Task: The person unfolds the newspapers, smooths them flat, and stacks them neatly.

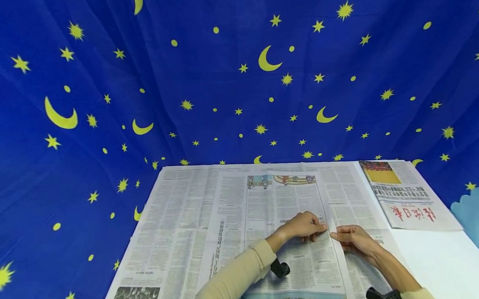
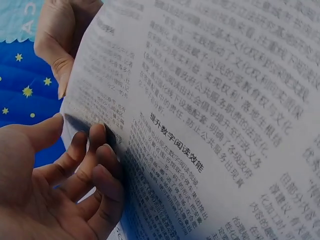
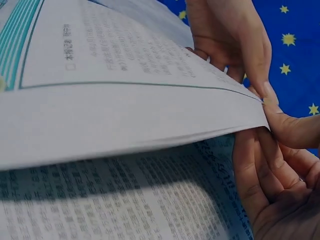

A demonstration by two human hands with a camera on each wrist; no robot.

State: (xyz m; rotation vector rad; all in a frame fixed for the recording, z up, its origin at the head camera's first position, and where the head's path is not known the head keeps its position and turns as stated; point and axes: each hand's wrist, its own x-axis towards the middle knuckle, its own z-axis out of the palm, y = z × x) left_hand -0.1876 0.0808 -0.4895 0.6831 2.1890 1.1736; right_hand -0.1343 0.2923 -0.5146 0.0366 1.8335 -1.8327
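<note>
A folded newspaper sheet [image 1: 283, 201] with a cartoon strip lies over wider spread newspaper. My left hand [image 1: 304, 225] pinches its right edge between thumb and fingers. Just to the right, my right hand [image 1: 360, 242] pinches the same edge, thumb on top and fingers below. In the left wrist view the left hand [image 2: 60, 175] has its thumb at the edge and its fingers behind the printed page [image 2: 200, 100]. From the right wrist view, the page margin [image 3: 125, 120] is lifted above another printed layer [image 3: 150, 200], and the fingertips of both hands nearly meet at the edge.
Spread newspaper [image 1: 177, 207] covers most of the white table [image 1: 440, 261]. At the far right lies a folded newspaper [image 1: 408, 195] with a red title. A blue cloth [image 1: 219, 78] with yellow moons and stars rises behind. Black wrist cameras sit on both wrists.
</note>
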